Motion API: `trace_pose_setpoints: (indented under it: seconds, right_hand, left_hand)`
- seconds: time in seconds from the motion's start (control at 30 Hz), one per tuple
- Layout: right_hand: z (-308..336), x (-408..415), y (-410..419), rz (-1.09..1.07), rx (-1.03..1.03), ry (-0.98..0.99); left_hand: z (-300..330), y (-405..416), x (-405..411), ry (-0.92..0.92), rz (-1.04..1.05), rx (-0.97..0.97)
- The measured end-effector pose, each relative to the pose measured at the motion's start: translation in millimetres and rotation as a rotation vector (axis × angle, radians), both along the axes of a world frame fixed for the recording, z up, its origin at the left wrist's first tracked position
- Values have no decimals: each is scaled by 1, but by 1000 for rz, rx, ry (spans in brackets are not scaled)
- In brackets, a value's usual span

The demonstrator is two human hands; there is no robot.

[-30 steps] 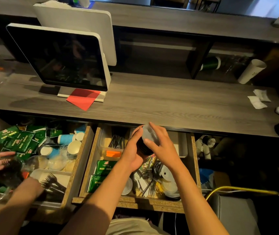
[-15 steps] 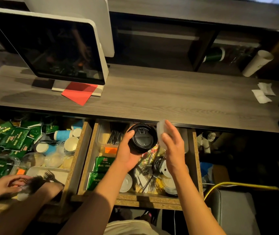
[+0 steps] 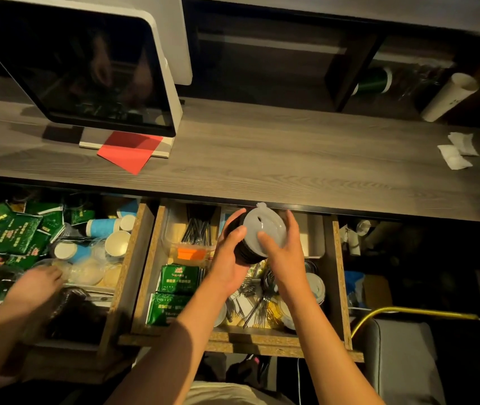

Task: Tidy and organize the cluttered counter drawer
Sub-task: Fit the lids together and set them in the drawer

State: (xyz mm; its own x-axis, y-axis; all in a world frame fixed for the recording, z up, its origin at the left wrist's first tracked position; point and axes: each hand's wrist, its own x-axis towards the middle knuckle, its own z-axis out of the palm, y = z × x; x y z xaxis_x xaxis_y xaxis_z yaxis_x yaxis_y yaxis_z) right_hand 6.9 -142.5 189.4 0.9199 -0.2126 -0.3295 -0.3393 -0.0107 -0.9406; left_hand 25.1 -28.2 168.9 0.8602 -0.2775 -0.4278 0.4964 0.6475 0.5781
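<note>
Black cup lids (image 3: 246, 247) are sitting stacked in the left hand (image 3: 230, 258) at frame centre, its fingers grasping them, while the right hand (image 3: 284, 252) is pinching a translucent lid (image 3: 265, 228) on top. Judging by the loose forks (image 3: 254, 299) and green packets (image 3: 174, 290) lying jumbled in the drawer (image 3: 338, 276) below, sorting is barely beginning.

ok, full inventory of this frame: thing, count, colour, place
monitor: 1, white frame, counter left
red card: 1, under monitor base
napkins: 2, white, counter right
paper roll: 1, white, shelf right
green packets: 2, middle drawer; many more, left drawer
forks: bundle, dark, clear tub
cups: several, blue/white, left drawer
black lids: stack, in left hand
clear lid: 1, on stack, in right hand
another person's hands: 2, left drawer
</note>
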Motion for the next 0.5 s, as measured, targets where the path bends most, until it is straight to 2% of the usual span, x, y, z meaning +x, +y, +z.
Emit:
trace_pose_setpoints:
  seconds: [0.13,0.17,0.23,0.3,0.5]
  right_hand:
    - [6,4,-5,-54,518,299]
    - [9,3,-5,-40,606,340]
    - [8,1,-7,-25,629,337]
    - [2,-1,-8,-49,545,281]
    - [-28,-2,-13,-20,-66,123]
  left_hand:
    - [4,-3,-3,-102,-13,120]
    - [3,-3,-4,-114,-11,156]
    - [-1,2,-2,-138,-41,237]
    - [-7,9,0,-142,-118,302]
    - [-24,10,-4,29,-177,328]
